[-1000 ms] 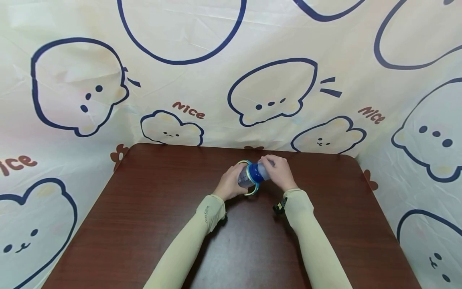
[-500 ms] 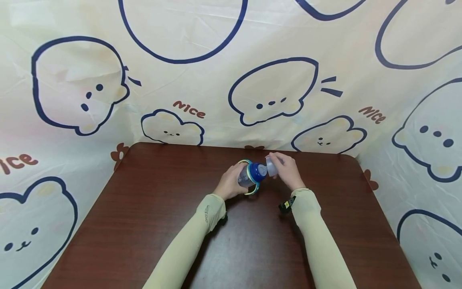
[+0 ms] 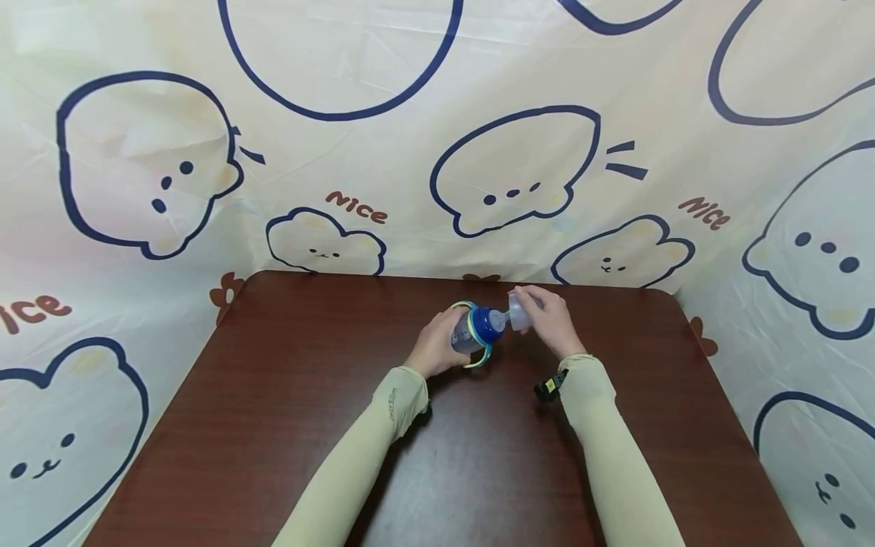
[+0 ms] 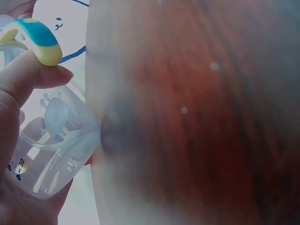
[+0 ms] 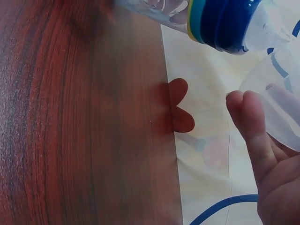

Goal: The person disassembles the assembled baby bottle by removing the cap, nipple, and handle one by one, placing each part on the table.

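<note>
Translucent plastic marks both things in hand; the left hand (image 3: 437, 346) wraps its curled fingers and thumb round the clear body of a small baby bottle with a dark blue collar and a yellow-and-teal loop handle (image 3: 476, 331), grasping it firmly and holding it tilted on its side, nipple end to the right, above the far middle of the dark reddish-brown wooden table (image 3: 273, 425); in the left wrist view the thumb (image 4: 28, 75) presses just under the handle, and faint measuring marks show on the bottle's wall; the right hand (image 3: 550, 323) pinches a frosted, dome-shaped clear plastic cap (image 3: 519, 311) between curled fingers and thumb, its open mouth facing the bottle; the cap sits just beside the pale nipple tip, off the collar; whether they touch cannot be told; in the right wrist view the fingertips (image 5: 251, 117) lie along the cap's thin wall; both forearms wear smooth pale green sleeves (image 3: 383, 425), and a black strap (image 3: 549, 386) shows at the right wrist; behind the table hangs a cream cloth backdrop printed with navy-outlined cartoon animals (image 3: 513, 175).
</note>
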Action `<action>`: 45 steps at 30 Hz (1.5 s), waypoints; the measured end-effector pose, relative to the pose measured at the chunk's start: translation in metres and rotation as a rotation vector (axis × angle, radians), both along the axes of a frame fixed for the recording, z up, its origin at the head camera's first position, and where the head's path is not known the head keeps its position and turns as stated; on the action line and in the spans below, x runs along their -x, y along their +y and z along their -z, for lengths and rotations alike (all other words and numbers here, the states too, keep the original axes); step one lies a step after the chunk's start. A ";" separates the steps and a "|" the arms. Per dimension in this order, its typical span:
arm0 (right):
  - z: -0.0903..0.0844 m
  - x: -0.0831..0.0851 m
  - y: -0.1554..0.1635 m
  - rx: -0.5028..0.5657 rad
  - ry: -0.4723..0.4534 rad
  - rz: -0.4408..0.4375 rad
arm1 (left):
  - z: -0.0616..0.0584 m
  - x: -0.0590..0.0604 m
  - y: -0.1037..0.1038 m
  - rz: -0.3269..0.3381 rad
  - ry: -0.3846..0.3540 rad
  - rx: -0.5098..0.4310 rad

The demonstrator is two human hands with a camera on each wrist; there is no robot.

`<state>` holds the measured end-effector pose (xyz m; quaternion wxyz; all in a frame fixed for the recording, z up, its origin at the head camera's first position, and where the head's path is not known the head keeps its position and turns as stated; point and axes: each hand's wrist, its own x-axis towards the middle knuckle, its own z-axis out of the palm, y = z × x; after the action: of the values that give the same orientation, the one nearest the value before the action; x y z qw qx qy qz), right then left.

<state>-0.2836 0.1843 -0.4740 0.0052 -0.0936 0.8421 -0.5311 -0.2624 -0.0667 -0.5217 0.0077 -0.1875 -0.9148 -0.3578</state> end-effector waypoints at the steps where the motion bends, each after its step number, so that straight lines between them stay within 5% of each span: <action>1: 0.000 0.000 0.001 0.002 0.000 0.001 | 0.000 0.000 0.000 0.000 -0.003 0.000; 20: -0.004 -0.001 0.026 -0.016 -0.077 0.029 | 0.001 0.001 -0.002 -0.022 -0.008 0.004; 45: 0.001 -0.003 0.051 -0.034 0.017 0.108 | -0.001 0.000 0.000 -0.008 -0.026 -0.002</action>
<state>-0.2806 0.2354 -0.4752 -0.0291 -0.0522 0.8548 -0.5156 -0.2623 -0.0667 -0.5207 -0.0025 -0.1791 -0.9152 -0.3611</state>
